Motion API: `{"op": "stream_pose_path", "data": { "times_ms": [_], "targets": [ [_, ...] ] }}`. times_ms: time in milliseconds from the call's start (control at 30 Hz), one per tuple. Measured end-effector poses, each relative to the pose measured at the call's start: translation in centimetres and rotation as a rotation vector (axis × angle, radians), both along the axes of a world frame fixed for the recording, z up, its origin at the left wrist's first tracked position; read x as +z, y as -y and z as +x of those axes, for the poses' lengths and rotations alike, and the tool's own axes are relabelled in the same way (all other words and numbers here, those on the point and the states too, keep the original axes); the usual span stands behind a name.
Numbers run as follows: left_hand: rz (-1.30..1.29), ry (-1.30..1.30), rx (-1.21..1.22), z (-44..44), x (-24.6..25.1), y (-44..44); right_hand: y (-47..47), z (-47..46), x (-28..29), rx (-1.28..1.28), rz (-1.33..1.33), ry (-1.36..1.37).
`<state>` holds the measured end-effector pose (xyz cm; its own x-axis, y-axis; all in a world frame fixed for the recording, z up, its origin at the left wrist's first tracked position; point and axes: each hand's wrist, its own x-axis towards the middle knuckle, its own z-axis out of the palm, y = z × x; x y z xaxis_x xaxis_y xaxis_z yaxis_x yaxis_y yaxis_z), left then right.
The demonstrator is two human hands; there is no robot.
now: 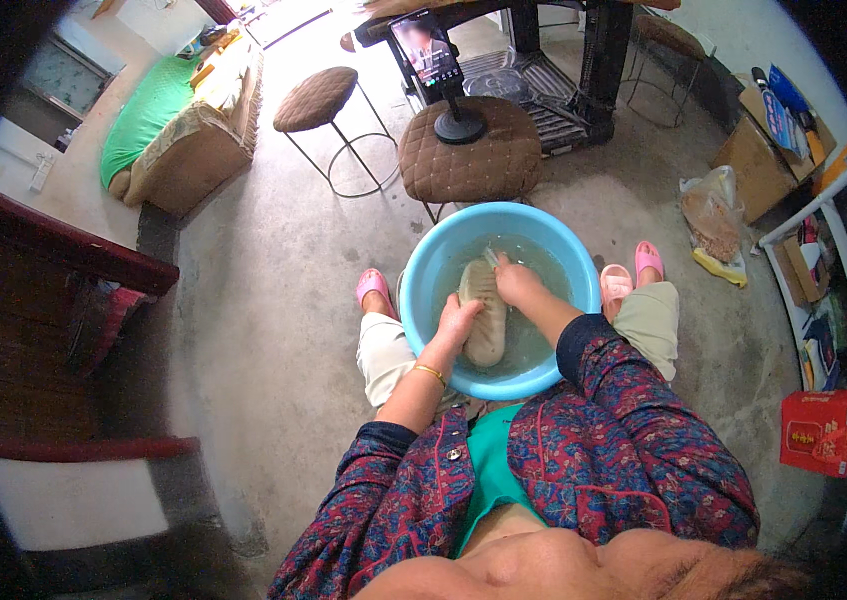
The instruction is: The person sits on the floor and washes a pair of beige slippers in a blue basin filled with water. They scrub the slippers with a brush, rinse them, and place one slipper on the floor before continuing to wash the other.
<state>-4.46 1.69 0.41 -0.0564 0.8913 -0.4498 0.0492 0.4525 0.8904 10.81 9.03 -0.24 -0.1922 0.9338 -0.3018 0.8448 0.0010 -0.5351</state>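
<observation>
A light blue plastic basin (498, 388) holds cloudy water between my knees. In it lies a beige slipper or shoe (485, 337), its long sole-shaped face turned up. My left hand (458, 319) grips its left edge, with the thumb across the face. At the upper end of the shoe, my right hand (517, 281) is closed around a small pale object (491, 257), perhaps a brush; its kind is not clear, and the fingers partly hide it.
Beyond the basin, a quilted brown stool (423, 169) bears a phone (427, 52) on a stand. Another brown stool (322, 97) stands further left. A plastic bag (712, 214), a cardboard box (757, 169) and a red box (819, 433) are at the right. A cloth-covered sofa (194, 150) is upper left.
</observation>
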Motion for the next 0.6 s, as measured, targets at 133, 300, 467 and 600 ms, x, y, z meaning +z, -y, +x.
{"op": "stream_pose_path", "data": {
  "times_ms": [133,300,467,600],
  "targets": [
    [0.089,-0.428,-0.117,-0.1,-0.1,0.4,0.2,1.4,-2.6,-0.007,0.036,0.077],
    [0.106,-0.782,-0.137,0.8,1.0,1.3,-1.1,0.5,-5.7,-0.005,0.052,-0.055],
    [0.08,-0.768,-0.165,0.8,0.5,1.0,2.9,-0.5,-0.2,-0.023,-0.021,-0.255],
    [0.068,-0.497,-0.023,0.8,-1.2,0.6,7.4,-1.6,5.5,0.296,0.172,-0.118]
  ]
}}
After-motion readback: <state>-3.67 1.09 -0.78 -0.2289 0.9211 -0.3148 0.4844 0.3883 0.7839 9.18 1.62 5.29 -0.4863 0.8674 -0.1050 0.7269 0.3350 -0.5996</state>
